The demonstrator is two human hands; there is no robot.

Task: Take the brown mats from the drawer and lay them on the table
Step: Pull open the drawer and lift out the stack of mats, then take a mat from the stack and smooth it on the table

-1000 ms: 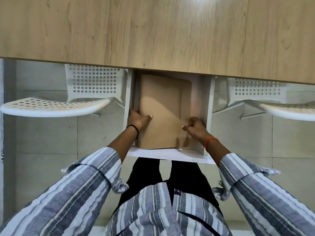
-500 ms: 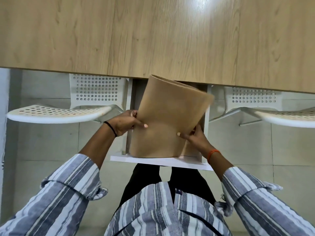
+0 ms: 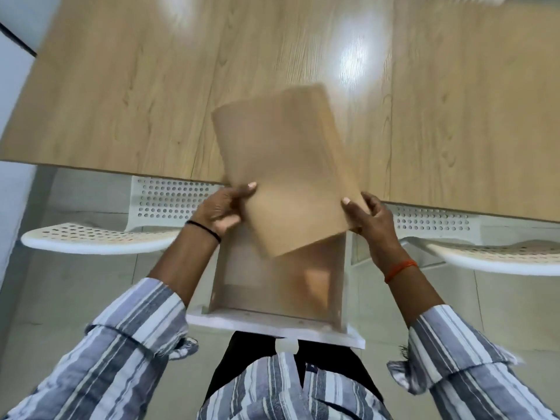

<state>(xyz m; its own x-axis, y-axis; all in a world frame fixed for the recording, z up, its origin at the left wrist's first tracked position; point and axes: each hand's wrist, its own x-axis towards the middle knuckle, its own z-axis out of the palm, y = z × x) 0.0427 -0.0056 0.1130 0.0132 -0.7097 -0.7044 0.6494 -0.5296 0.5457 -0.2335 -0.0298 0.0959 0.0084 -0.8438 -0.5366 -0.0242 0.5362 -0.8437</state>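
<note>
On our left we see a white chair (image 3: 91, 237) under the table (image 3: 121, 86). Our left hand (image 3: 222, 209) grips the left edge of the brown mats (image 3: 281, 171), thumb on top. We hold the mats up, tilted, partly over the table edge and above the open drawer (image 3: 278, 286). Our right hand (image 3: 368, 218) grips their right edge. Another white chair (image 3: 497, 256) sits on the right.

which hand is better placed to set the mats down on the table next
Neither clearly; slight edge to the left. Both hands grip the brown mats, already partly over the table. The left hand holds higher up than the right hand.
</note>
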